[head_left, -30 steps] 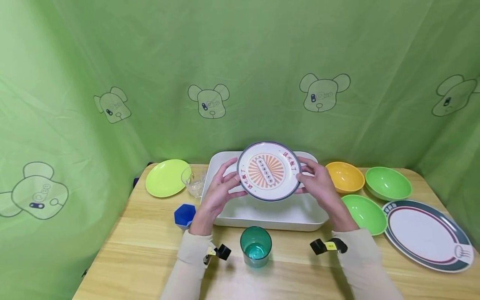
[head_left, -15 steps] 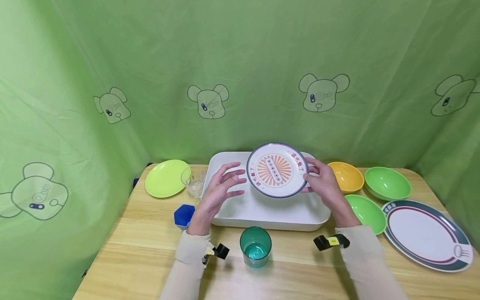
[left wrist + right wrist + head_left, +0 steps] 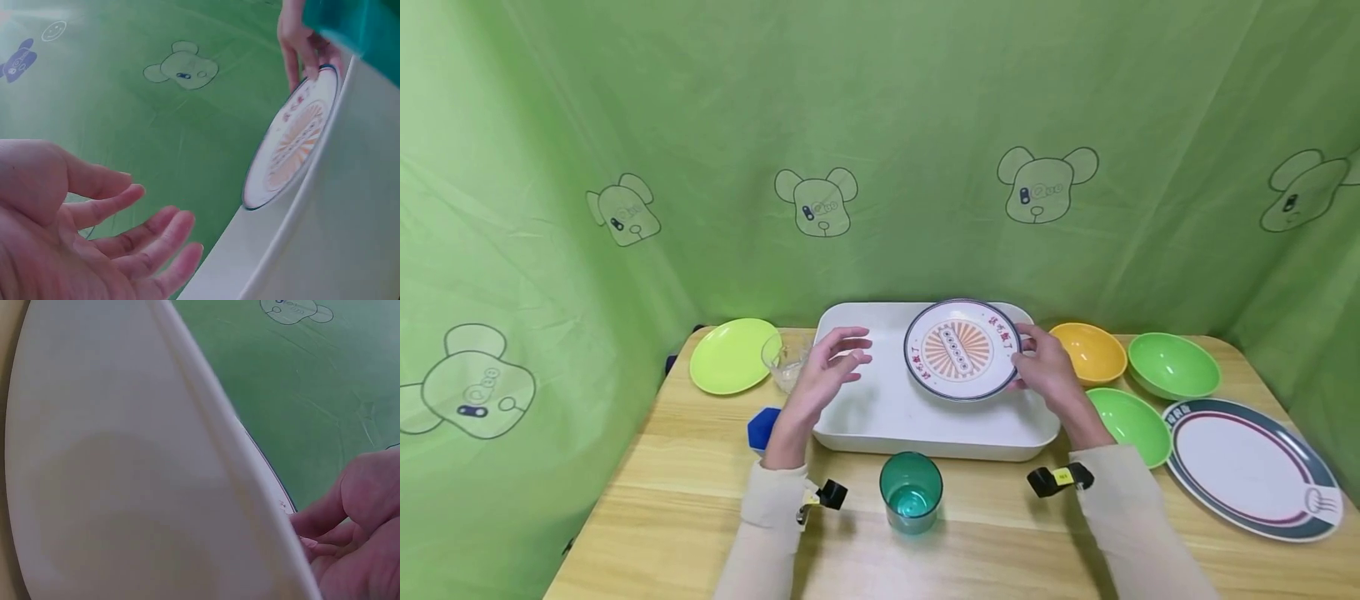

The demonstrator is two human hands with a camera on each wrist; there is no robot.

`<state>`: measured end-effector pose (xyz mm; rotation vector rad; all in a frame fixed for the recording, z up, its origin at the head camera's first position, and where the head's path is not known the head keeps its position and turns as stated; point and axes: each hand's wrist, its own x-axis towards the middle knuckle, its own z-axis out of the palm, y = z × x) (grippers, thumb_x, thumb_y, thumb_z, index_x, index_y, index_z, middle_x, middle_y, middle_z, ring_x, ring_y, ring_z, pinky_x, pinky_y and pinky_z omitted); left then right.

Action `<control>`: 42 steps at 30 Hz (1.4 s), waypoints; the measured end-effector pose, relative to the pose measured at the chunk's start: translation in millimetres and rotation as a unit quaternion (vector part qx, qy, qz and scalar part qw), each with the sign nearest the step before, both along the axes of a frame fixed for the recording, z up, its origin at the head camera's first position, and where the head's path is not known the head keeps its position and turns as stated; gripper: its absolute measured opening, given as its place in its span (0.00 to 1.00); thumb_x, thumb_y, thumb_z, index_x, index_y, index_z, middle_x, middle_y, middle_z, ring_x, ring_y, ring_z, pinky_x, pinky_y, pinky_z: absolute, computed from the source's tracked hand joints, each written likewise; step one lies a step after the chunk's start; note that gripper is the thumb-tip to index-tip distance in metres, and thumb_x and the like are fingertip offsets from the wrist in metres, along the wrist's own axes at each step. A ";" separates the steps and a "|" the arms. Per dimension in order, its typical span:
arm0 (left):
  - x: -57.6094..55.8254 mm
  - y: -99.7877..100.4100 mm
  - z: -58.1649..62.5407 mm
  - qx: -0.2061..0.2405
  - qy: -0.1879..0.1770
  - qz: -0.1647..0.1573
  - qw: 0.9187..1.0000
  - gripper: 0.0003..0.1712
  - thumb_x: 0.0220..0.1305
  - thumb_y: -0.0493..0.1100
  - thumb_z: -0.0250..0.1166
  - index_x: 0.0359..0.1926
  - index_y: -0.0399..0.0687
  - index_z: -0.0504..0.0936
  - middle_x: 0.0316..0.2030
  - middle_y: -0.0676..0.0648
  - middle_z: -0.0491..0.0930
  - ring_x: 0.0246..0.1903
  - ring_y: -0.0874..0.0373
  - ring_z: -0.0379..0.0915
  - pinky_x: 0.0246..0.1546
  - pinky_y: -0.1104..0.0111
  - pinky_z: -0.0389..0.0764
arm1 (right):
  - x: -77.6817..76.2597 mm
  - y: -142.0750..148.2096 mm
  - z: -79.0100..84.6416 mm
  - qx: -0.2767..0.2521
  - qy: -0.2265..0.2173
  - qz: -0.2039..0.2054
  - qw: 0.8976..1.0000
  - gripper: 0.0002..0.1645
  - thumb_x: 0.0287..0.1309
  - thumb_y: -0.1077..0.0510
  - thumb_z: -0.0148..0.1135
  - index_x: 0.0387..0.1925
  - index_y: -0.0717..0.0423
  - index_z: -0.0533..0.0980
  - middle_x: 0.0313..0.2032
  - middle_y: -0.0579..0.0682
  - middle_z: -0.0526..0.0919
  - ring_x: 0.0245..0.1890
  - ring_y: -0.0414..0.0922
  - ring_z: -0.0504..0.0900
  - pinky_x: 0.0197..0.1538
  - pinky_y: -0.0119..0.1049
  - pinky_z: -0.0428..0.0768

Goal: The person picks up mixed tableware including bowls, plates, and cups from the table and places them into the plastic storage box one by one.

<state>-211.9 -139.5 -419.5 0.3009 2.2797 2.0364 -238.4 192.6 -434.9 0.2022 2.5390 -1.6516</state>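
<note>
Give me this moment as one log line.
right hand: grips printed white plate | left hand: holds nothing | plate: over white basin, contact unclear

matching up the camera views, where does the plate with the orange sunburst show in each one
Head: the sunburst plate is right of centre, held by the right hand.
Left wrist: right of centre, seen at a slant.
Right wrist: only a sliver, right of centre, past the edge of the white basin.
Shared landmark: the white basin.
</note>
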 end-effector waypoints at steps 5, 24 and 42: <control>0.7 -10.5 3.8 -0.025 0.012 0.005 1.000 0.21 0.77 0.36 0.56 0.67 0.38 0.73 0.60 0.34 0.77 0.56 0.41 0.78 0.57 0.47 0.81 | -2.7 0.3 -1.5 0.018 0.002 0.007 1.000 0.40 0.65 0.73 0.47 0.77 0.70 0.52 0.57 0.72 0.70 0.31 0.46 0.79 0.32 0.38 0.88; 0.3 -27.8 7.1 -0.130 0.092 0.016 0.987 0.19 0.74 0.31 0.57 0.62 0.30 0.76 0.58 0.32 0.78 0.59 0.38 0.76 0.62 0.49 0.77 | -8.9 -2.7 -5.2 0.091 -0.015 0.021 0.995 0.43 0.60 0.74 0.45 0.77 0.72 0.49 0.55 0.73 0.71 0.31 0.51 0.81 0.37 0.47 0.89; 1.9 -36.3 5.1 -0.205 0.074 0.048 0.975 0.18 0.72 0.31 0.58 0.61 0.32 0.77 0.51 0.32 0.82 0.52 0.38 0.80 0.56 0.50 0.81 | -9.0 -4.7 -5.5 0.168 -0.044 0.050 0.984 0.45 0.60 0.74 0.48 0.78 0.71 0.46 0.64 0.81 0.64 0.42 0.60 0.83 0.37 0.43 0.88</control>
